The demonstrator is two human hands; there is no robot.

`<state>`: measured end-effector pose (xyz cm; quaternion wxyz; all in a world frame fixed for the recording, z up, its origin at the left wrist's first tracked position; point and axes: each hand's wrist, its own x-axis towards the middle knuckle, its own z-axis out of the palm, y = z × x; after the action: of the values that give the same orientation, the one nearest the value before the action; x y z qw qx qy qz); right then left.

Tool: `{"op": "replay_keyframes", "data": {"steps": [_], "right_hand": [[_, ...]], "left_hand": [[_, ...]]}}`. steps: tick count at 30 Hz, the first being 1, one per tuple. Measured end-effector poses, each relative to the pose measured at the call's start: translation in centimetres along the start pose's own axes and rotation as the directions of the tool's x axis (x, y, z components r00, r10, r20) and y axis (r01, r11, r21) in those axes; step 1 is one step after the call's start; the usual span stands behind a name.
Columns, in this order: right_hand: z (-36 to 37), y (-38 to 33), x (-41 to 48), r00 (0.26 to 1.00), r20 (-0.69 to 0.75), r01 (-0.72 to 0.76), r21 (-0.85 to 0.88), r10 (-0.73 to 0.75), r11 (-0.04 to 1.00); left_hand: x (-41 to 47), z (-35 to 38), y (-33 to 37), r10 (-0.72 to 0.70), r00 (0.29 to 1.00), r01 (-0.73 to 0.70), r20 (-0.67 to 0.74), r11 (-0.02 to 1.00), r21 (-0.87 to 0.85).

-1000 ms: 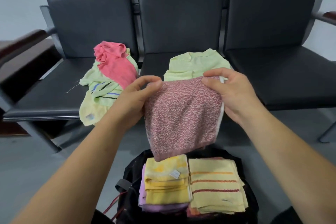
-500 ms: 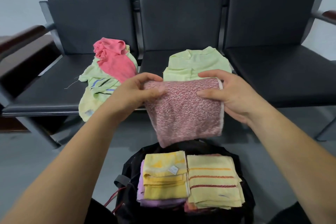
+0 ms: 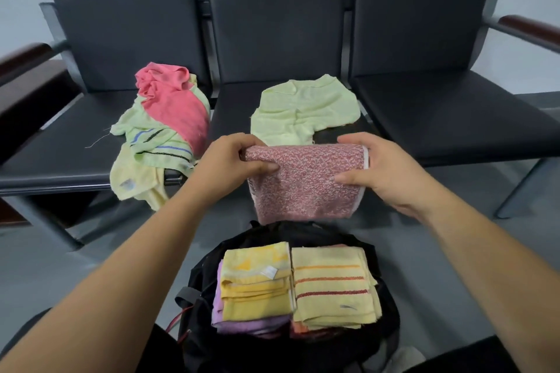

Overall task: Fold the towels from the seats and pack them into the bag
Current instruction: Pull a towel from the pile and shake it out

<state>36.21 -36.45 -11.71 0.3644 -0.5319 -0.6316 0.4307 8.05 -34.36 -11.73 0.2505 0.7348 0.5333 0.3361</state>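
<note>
We hold the mottled pink terry towel (image 3: 306, 188), folded into a soft rectangle, by its top edge. The left hand (image 3: 230, 160) pinches the 9 o'clock corner and the right hand (image 3: 381, 172) clamps the 3 o'clock end. The towel's long axis runs 9 to 3 o'clock, and its free edge hangs toward 6. It is held above the black fabric bag (image 3: 203, 269), which contains folded yellow towels (image 3: 254, 285). Black padded seats (image 3: 454, 118) stand at 12 o'clock.
</note>
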Motion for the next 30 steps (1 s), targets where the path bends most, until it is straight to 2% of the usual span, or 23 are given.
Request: {"op": "replay_keyframes", "data": {"steps": [1,3,4,6,7,9,12,15,19,24,26,30], "right_hand": [[-0.3,0.3,-0.3,0.998,-0.062,-0.003,-0.104,-0.004,0.995],[-1.0,0.9,-1.0,0.989,-0.149,-0.011,-0.159,-0.013,0.987],[-1.3,1.2,-1.3,0.984,-0.18,-0.01,-0.131,-0.014,0.991],[-2.4,2.0,-1.7,0.972,-0.233,0.014,-0.068,-0.029,0.998],[-3.0,2.6,-1.8,0.97,-0.242,0.017,-0.021,-0.022,1.0],[-3.7,3.8,-2.0,0.978,-0.202,-0.019,0.174,0.055,0.985],[-3.4,6.1,-2.4,0.973,-0.106,-0.143,0.427,0.206,0.893],[-2.0,8.7,-2.5,0.932,-0.052,-0.279,0.526,0.358,0.803],[-0.1,13.2,-2.3,0.805,-0.021,-0.503,0.507,0.593,0.7],[2.2,19.1,-2.4,0.619,0.137,-0.734,0.453,0.774,0.507],[2.9,20.4,-2.3,0.602,0.157,-0.755,0.433,0.783,0.493],[3.9,22.0,-1.6,0.606,0.063,-0.768,0.307,0.793,0.562]], "left_hand": [[-0.1,0.5,0.2,0.032,0.999,-0.032,0.01,0.999,0.033],[-0.2,1.9,0.4,0.084,0.996,-0.086,0.034,0.994,0.068],[-0.3,2.6,0.5,0.09,0.995,-0.091,0.053,0.996,0.025],[-0.7,4.0,0.7,0.068,0.991,-0.047,0.115,0.985,-0.169],[-0.9,4.7,0.9,0.057,0.986,-0.015,0.156,0.967,-0.255],[-1.3,6.0,1.0,0.031,0.982,0.026,0.188,0.956,-0.293],[-2.0,8.4,0.5,-0.079,0.985,0.113,0.157,0.968,-0.224],[-2.4,10.8,-0.3,-0.197,0.972,0.215,0.127,0.965,-0.148],[-3.4,14.2,-3.1,-0.365,0.896,0.383,0.252,0.924,-0.024],[-6.1,17.9,-6.9,-0.551,0.74,0.597,0.386,0.802,0.0],[-6.6,18.8,-8.1,-0.572,0.723,0.605,0.387,0.795,0.046],[-6.3,19.8,-9.4,-0.621,0.702,0.64,0.349,0.765,0.074]]}}
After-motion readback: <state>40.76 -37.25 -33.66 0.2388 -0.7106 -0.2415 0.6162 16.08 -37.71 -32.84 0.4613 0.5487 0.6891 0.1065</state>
